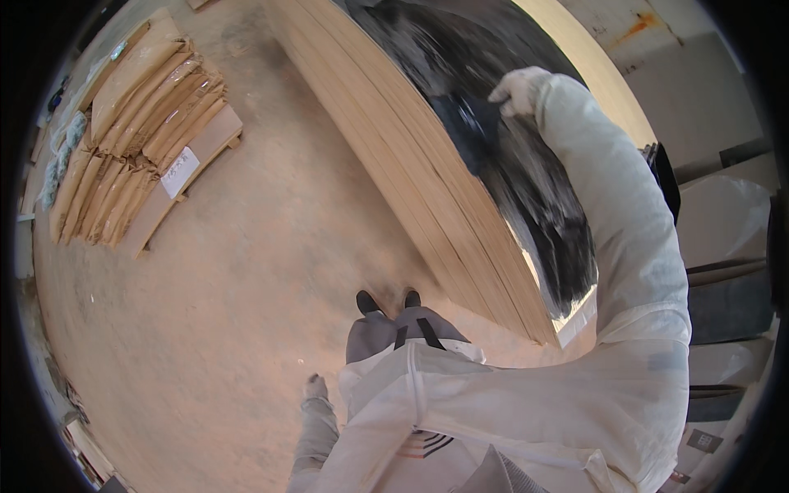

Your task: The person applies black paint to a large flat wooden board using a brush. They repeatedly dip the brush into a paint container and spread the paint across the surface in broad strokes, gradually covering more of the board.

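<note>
A dusty tan concrete floor (pixel 222 312) fills the view of what looks like a workshop or store, with grey and white wrapped goods along the right rim. One tall stack of thin plywood sheets (pixel 427 189) runs from the upper middle of the picture down toward the person's feet, its long axis slanting from top left to bottom right, its layered edge facing the floor side. On top of the stack lies one black, glossy sheet (pixel 534 189), stretched along the same slant. The right hand (pixel 518 89), in a white glove on a white sleeve, reaches up and closes its fingers on a dark fold of that sheet just below the fingertips; the sheet spreads away beneath and beyond them. The left hand (pixel 314 386) hangs low beside the body, gloved and grey with dust, holding nothing; its fingers are too small to tell whether spread or curled. Far to the left of both hands one pallet (pixel 205 156) bears two rows of brown-wrapped bundles (pixel 140 107).
</note>
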Demonstrator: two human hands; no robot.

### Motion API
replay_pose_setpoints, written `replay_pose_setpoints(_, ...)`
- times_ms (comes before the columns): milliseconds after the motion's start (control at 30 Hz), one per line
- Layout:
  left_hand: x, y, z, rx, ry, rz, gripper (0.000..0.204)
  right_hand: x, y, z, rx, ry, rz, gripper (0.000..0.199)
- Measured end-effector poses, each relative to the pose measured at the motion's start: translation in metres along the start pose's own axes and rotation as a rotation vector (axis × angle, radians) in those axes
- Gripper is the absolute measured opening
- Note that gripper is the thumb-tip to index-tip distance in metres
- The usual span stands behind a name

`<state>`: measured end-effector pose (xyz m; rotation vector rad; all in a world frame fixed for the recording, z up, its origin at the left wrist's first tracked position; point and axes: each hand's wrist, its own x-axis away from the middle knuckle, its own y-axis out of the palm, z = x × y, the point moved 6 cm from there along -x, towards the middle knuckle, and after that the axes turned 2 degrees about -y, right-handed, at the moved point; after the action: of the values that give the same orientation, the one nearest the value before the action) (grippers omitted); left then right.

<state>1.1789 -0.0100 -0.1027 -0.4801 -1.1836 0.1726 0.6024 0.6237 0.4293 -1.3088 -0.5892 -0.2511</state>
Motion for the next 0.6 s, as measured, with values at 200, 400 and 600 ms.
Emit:
replay_pose_setpoints(200,-0.033,-0.021,0.058,0.255,0.317,0.153,0.047,0.027,0.025,-0.002,0.105,-0.104,-0.04,0.054)
replay_pose_setpoints(400,0.014,0.035,0.073,0.234,0.156,0.065,0.048,0.15,0.088,-0.001,0.166,-0.087,-0.092,0.053)
replay_pose_setpoints(600,0.064,0.125,-0.021,0.115,0.103,0.025,0.05,0.267,0.176,-0.001,0.204,-0.223,-0.066,0.046)
